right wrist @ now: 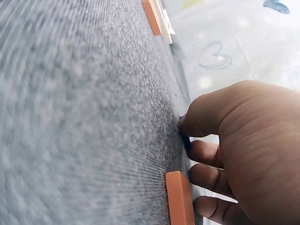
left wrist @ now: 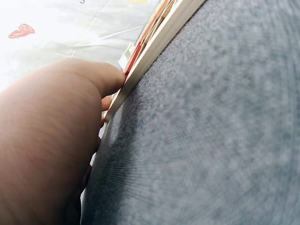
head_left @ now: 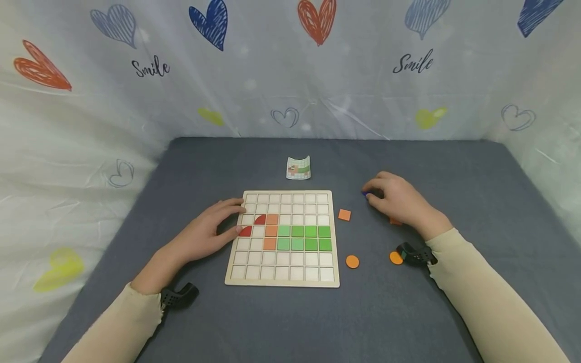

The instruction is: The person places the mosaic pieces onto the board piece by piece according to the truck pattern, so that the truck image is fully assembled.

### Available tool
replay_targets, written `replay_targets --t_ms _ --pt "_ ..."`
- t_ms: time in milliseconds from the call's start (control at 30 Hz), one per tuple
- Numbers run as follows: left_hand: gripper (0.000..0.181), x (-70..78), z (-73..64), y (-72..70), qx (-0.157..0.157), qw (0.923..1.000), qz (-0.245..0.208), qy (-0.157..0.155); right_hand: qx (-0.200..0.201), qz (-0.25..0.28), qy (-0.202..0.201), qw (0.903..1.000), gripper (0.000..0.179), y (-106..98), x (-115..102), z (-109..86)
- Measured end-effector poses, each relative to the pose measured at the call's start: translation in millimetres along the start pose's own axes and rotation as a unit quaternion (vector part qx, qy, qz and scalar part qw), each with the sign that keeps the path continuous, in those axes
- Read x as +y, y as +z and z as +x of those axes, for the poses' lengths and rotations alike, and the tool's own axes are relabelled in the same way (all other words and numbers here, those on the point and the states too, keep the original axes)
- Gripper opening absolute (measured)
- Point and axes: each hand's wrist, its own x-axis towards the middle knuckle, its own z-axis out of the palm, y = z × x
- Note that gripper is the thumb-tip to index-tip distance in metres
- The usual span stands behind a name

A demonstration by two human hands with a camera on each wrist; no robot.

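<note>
A pale wooden grid board (head_left: pixel 281 259) lies on the table. My left hand (head_left: pixel 204 229) rests at its left edge, fingers extended, the thumb tip beside a red quarter-round piece (head_left: pixel 245 231). Another red quarter-round (head_left: pixel 260 220) sits one row up, next to a column of three orange squares (head_left: pixel 271 231). Two rows of green squares (head_left: pixel 310 238) run from there to the right side. Off to the board's right, my right hand (head_left: pixel 401 199) pinches a small blue piece (right wrist: pixel 186 140) between thumb and index finger, low at the tabletop; most of it is hidden by the fingers.
A small pattern card (head_left: pixel 298 168) stands behind the board. On the grey cloth at right lie an orange square (head_left: pixel 344 215), another orange square (head_left: pixel 395 221) partly under my right hand, and orange discs (head_left: pixel 352 261). A printed curtain (head_left: pixel 345 75) hangs behind the table.
</note>
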Motion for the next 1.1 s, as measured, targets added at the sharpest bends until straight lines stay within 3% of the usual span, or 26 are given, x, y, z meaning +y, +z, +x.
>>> replay_targets --t_ms 367,633,1100 --pt "0.052 -1.2 0.2 0.1 -0.004 1.0000 -0.002 -0.002 0.015 0.050 -0.007 0.9986 0.017 3.3 3.1 1.0" --pt "0.053 1.6 -1.3 0.2 -0.004 1.0000 -0.006 -0.007 0.022 0.016 0.045 0.9986 0.030 1.9 -3.5 1.1" --pt "0.053 1.5 -1.7 -0.2 -0.001 1.0000 -0.005 -0.008 0.004 0.043 0.043 0.9981 0.024 -4.4 -5.6 0.8"
